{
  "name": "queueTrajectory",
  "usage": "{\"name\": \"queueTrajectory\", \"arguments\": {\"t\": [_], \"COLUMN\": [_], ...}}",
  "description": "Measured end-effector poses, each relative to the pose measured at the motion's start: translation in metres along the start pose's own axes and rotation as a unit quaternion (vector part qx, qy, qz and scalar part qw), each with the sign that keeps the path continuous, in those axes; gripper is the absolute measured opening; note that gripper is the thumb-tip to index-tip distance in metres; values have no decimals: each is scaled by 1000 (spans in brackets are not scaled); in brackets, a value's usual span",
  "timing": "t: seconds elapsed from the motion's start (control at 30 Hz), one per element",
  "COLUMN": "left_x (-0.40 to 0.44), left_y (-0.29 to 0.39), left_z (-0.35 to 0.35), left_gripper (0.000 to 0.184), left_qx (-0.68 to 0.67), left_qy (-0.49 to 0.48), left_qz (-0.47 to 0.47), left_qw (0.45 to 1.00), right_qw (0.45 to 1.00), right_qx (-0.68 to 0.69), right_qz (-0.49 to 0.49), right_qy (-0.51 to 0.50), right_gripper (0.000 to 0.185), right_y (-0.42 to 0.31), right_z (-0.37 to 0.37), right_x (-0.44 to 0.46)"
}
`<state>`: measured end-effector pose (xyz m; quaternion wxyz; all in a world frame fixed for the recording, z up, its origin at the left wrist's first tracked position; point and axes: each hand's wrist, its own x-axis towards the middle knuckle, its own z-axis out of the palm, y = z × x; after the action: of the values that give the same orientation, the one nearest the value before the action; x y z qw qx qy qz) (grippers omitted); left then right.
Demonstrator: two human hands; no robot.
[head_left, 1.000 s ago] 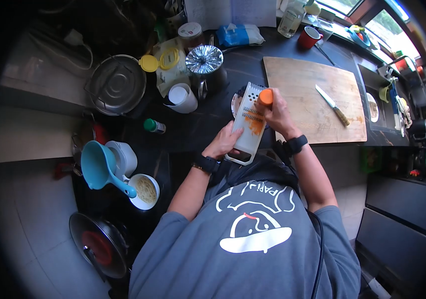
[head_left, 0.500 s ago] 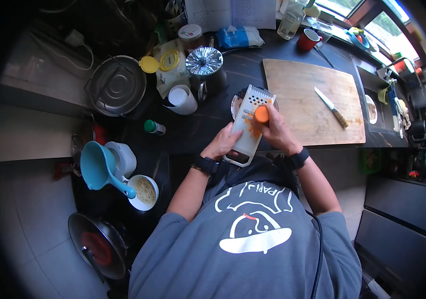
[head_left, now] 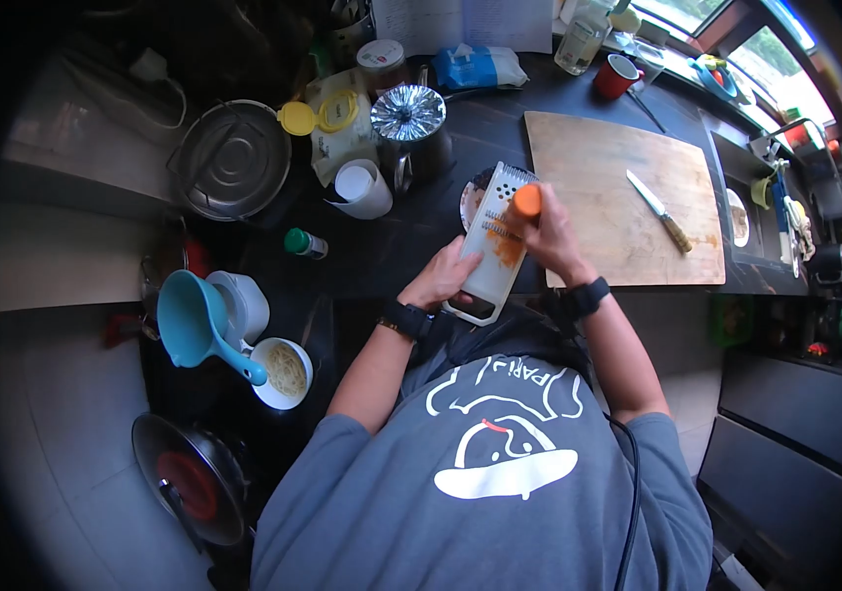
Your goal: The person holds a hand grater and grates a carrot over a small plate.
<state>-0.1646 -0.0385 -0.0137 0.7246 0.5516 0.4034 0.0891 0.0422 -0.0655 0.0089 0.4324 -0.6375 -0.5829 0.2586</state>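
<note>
My left hand [head_left: 441, 275] is wrapped around the left edge of a white flat grater [head_left: 485, 283], which tilts over a bowl [head_left: 470, 202] on the counter. My right hand [head_left: 553, 236] grips a carrot [head_left: 526, 201] against the upper part of the grater, its round orange end facing up. Orange shreds and stains mark the grating surface below the carrot. The grater and hands hide most of the bowl and whatever it contains.
Right of the grater lies a wooden cutting board [head_left: 598, 177] with a knife [head_left: 659, 211] on it. A foil-topped pot [head_left: 416, 148], a paper roll [head_left: 364, 192] and a green-capped jar [head_left: 306, 243] stand left. A blue ladle [head_left: 191, 320] sits near a bowl of noodles [head_left: 281, 379].
My right hand has moved the carrot up along the grater, toward its far end. My left hand keeps its hold on the grater. The view has shifted slightly.
</note>
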Motion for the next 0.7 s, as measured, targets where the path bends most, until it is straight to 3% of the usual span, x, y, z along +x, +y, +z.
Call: {"name": "queueTrajectory", "arguments": {"t": [0.07,0.13,0.2,0.27,0.37,0.5,0.57,0.6,0.67,0.7], "left_x": [-1,1,1,4,3,0,-2,-2,1,2], "left_y": [-2,0,0,-5,-8,-2,1,1,-3,-3], "left_z": [1,1,2,0,0,3,3,3,4,3], "left_gripper": [44,43,43,43,41,38,38,38,38,38], "left_qx": [-7,-14,6,5,-6,-18,-16,-14,-14,-10], "left_qy": [3,2,11,9,11,14,14,15,21,27], "left_qz": [0,2,4,9,14,20,23,26,17,13], "left_qw": [1000,1000,1000,1000,1000,1000,1000,999,1000,1000], "right_qw": [1000,999,997,997,1000,999,995,995,997,998], "right_qx": [14,20,4,15,18,-18,-28,-28,52,40], "right_qz": [20,18,-57,-65,14,31,-94,-93,20,11], "right_qy": [19,-24,-41,-34,-13,-6,-23,-26,-47,-45], "right_gripper": [35,34,33,36,39,41,39,39,38,39], "right_y": [-7,-5,-14,-11,-6,-13,-11,-14,-20,-18], "right_z": [-4,-4,2,5,3,0,7,7,5,5], "right_x": [5,2,-15,-19,-2,-1,-17,-16,-14,-9]}}
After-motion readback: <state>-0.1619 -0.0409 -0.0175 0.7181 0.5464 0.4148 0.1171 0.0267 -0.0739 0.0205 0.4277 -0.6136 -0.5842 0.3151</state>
